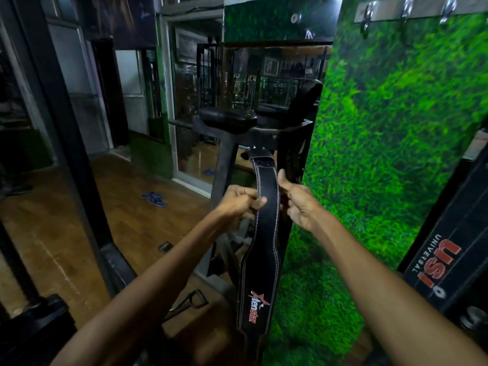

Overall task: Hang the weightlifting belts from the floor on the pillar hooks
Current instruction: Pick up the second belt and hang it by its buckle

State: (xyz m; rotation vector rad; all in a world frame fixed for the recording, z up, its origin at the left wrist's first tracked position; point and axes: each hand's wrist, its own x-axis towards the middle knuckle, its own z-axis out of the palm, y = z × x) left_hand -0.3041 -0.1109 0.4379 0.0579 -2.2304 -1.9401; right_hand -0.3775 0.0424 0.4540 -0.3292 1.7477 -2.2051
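Gym room, dim. Wooden floor point(66, 228) to my left, a mirrored wall behind a black padded machine point(229, 120) straight ahead. On my right stands the pillar point(396, 128), clad in green artificial grass. High on it, a metal strip carries three hooks point(408, 9), all well above my hands. A pair of blue sandals point(154, 198) lies on the floor near the mirror. A black triangular handle point(194, 299) rests low on the floor by my left forearm. Far right, a black panel point(443, 262) with red and white lettering.

I hold one black weightlifting belt point(264, 247) upright in front of me, between the machine and the pillar's left edge. White stitching along its edges; a red and white logo on the wide lower part, which hangs free. Its narrow end with the holes points up.

My left hand point(241, 202) grips the strap's left edge, fingers curled, thumb across the front. My right hand point(297, 199) grips the right edge, thumb raised along the strap, fingers curled behind it.
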